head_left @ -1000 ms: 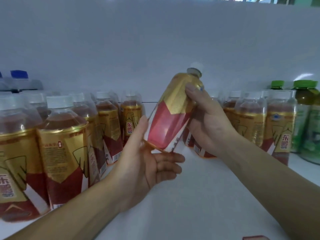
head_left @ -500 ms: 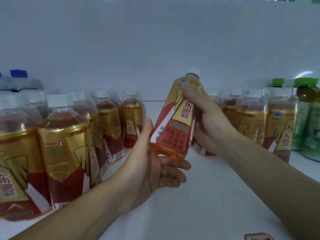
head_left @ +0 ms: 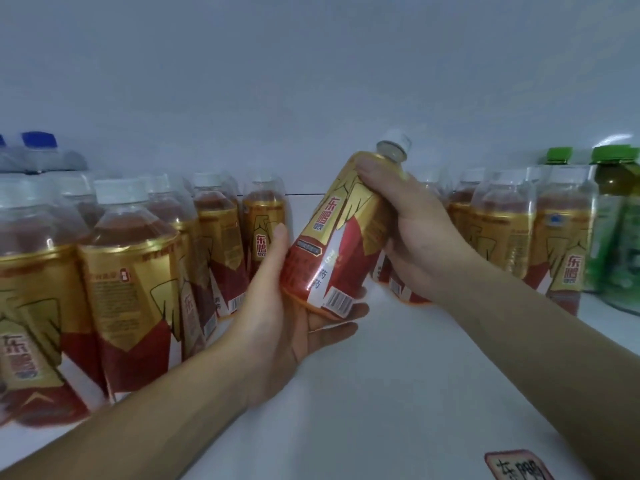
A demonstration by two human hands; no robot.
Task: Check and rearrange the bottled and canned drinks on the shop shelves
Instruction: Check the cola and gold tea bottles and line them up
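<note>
1. Above the bare middle lane of the white shelf (head_left: 398,393), a gold-and-red bottle (head_left: 341,237) is held clear of the surface by both hands. It touches none of the standing stock.
2. The left hand (head_left: 287,320) cups the base. Its thumb lies up the bottle's left side and its fingers (head_left: 332,329) curl underneath, so it carries the weight from below.
3. The right hand (head_left: 412,237) wraps the shoulder just under the white cap (head_left: 394,143), closed firmly round the gold upper part.
4. The bottle's long axis is tilted. The cap points up, away and to the right, while the base sits lower, to the left and nearer the person. The brand characters and the barcode (head_left: 337,301) face the camera.
5. Bottles of the same drink stand in a left row (head_left: 131,271) and a right row (head_left: 502,230). Green bottles (head_left: 616,220) stand at the far right and blue-capped bottles (head_left: 38,147) at the far left. The open lane between the rows lies directly beneath the held bottle.
6. The step in hand looks like a label check. To restock the bottle, its base must swing down until the axis stands upright. The right hand, at the shoulder, seems better placed to lower it. The left fingers sit between base and shelf and would need to slide out first.
7. Which row the bottle belongs to cannot be told. The right row stands just behind the right hand.
</note>
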